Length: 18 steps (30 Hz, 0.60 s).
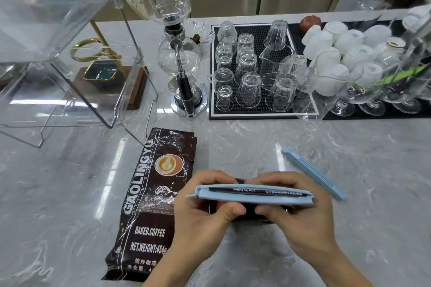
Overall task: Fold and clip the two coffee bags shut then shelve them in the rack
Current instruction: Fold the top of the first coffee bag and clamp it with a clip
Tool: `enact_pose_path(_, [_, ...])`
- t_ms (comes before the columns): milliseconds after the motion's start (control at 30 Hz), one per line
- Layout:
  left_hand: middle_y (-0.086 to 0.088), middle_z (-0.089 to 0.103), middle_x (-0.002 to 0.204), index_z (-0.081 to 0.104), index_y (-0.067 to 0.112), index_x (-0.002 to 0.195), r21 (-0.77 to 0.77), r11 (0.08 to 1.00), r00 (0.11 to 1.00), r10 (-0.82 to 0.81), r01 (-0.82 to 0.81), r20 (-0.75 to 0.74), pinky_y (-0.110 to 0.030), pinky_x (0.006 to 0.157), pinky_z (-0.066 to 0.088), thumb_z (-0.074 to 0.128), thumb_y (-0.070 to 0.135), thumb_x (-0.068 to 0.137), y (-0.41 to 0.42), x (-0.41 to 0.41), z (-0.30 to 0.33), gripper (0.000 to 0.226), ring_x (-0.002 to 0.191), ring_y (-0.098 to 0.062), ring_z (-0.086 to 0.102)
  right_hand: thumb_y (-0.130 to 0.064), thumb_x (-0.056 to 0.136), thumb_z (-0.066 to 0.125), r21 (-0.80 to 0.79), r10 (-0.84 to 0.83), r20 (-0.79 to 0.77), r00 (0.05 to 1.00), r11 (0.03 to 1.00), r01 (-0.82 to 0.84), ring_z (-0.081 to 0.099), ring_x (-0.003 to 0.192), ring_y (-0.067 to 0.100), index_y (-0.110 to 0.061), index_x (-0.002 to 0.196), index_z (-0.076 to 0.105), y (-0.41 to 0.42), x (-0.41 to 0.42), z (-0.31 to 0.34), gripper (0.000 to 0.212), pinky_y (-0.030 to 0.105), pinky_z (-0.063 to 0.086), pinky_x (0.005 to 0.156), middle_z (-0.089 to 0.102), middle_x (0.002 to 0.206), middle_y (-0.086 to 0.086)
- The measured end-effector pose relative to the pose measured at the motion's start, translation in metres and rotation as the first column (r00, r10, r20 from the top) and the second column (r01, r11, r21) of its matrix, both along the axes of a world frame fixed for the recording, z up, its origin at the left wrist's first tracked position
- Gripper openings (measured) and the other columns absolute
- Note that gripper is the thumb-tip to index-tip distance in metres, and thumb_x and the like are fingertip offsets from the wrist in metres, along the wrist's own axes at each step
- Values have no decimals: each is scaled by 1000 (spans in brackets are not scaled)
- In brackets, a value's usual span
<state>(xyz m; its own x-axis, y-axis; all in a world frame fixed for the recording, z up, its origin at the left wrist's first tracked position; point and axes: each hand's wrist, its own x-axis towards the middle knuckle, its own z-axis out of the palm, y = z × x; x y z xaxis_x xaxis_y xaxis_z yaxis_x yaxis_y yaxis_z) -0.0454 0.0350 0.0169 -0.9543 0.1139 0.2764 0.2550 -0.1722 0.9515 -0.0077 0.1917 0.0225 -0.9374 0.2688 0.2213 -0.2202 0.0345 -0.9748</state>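
A light blue bag clip (250,194) sits across the folded top of a dark coffee bag (245,213) held upright between both hands just above the marble counter (349,228), the left hand (205,207) pinching clip and bag at the hinge end and the right hand (296,207) pinching them near the clasp end. Most of that bag is hidden behind the fingers (only a dark strip with small print shows inside the clip). A second brown coffee bag (149,205) lies flat just left of the hands, its lower corner covered by the left forearm, a spare blue clip (313,173) lies to the right, and the clear rack (70,58) stands at far left.
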Motion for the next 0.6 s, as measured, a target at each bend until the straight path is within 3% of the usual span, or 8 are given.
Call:
enact_pose_path(100, [2, 73, 83, 69, 12, 79, -81, 997, 995, -19, 12, -98, -35, 75, 56, 76, 23, 77, 0, -6, -17, 13, 83, -22, 70, -29, 76, 77, 39, 16, -28, 999, 999, -15, 71, 87, 23, -10, 85, 75, -1, -2, -18, 21, 30, 55, 76, 75, 89, 0])
enact_pose_path(200, [-5, 72, 83, 70, 6, 80, -119, 993, 993, -16, 2, -116, -37, 79, 54, 69, 31, 88, 0, -10, -29, 26, 88, -26, 69, -29, 83, 70, 61, 9, -38, 999, 998, -7, 69, 90, 29, -6, 87, 73, -1, -5, -30, 23, 36, 54, 80, 73, 91, 5])
enact_pose_path(333, [-5, 70, 88, 69, -2, 82, -189, 982, 993, 6, -28, -114, -38, 79, 54, 58, 33, 95, 4, -10, -36, 39, 91, -25, 68, -37, 88, 63, 64, -19, -16, 1000, 998, 20, 68, 94, 25, -7, 94, 70, -5, -5, -38, 31, 33, 54, 81, 69, 96, 6])
enact_pose_path(467, [-5, 69, 91, 66, 0, 88, -195, 979, 992, 43, -65, -117, -40, 80, 53, 47, 42, 99, 10, -7, -39, 47, 94, -27, 67, -42, 90, 58, 49, -46, -21, 999, 998, 47, 66, 98, 24, -5, 99, 64, -10, -4, -47, 38, 34, 53, 84, 66, 99, 10])
enact_pose_path(600, [-4, 67, 91, 63, 10, 93, -191, 975, 983, 85, -117, -164, -40, 83, 52, 41, 44, 100, 14, -6, -40, 41, 98, -26, 66, -46, 94, 51, 74, -114, -76, 991, 990, 120, 64, 99, 17, -7, 100, 61, -18, -6, -55, 41, 22, 49, 86, 62, 101, 7])
